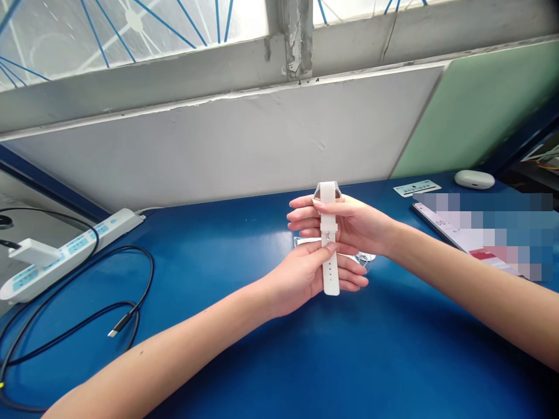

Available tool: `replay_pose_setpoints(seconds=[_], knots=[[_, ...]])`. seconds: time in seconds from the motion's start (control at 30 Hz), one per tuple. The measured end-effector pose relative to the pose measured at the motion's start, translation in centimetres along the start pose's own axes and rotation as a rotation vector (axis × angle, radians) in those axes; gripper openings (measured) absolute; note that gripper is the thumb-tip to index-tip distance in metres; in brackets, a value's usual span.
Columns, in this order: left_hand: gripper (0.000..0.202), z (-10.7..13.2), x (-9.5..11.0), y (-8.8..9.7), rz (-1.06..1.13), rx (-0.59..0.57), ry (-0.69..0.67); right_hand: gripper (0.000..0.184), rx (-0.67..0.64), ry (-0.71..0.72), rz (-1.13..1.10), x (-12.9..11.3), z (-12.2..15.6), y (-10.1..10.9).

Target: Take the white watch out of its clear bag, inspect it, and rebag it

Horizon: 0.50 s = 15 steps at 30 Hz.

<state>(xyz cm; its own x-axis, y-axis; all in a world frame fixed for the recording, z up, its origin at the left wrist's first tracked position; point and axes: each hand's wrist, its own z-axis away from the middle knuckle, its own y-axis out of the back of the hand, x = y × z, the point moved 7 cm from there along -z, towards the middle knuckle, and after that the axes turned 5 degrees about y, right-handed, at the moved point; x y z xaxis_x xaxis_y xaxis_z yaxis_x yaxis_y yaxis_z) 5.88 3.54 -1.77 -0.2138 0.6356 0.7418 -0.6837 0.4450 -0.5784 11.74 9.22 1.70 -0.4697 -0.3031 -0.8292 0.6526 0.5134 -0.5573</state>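
A white wristwatch point(328, 224) is held upright above the blue table, its strap running down toward me. With thumb on top and fingers beneath, my left hand point(301, 270) pinches the lower strap, which has a row of small holes. Higher up, my right hand point(349, 221) grips the same watch near its case, the thumb lying across the strap. A metal buckle shows between the two hands. Most of the watch case is hidden by the strap and fingers. Behind the hands, a clear plastic bag point(365, 258) lies on the table, largely covered.
On the left, a white power strip point(78, 250) holds a plugged-in charger point(35, 254); a black cable point(151, 273) loops over the blue table point(209, 238). At right are a phone point(445, 227), partly blurred out, a card point(417, 188) and a white earbud case point(474, 179). A wall panel point(227, 151) stands behind.
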Motion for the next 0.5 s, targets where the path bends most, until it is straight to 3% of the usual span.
replay_pose_setpoints(seconds=[0.4,0.5], knots=[[0.028,0.1,0.3,0.3,-0.011,0.002,-0.005,0.022,0.052,0.006,-0.021,-0.2,0.0,0.1],[0.04,0.4,0.0,-0.5,-0.014,-0.109,0.058,0.021,0.17,0.07,-0.018,-0.6,-0.2,1.1]])
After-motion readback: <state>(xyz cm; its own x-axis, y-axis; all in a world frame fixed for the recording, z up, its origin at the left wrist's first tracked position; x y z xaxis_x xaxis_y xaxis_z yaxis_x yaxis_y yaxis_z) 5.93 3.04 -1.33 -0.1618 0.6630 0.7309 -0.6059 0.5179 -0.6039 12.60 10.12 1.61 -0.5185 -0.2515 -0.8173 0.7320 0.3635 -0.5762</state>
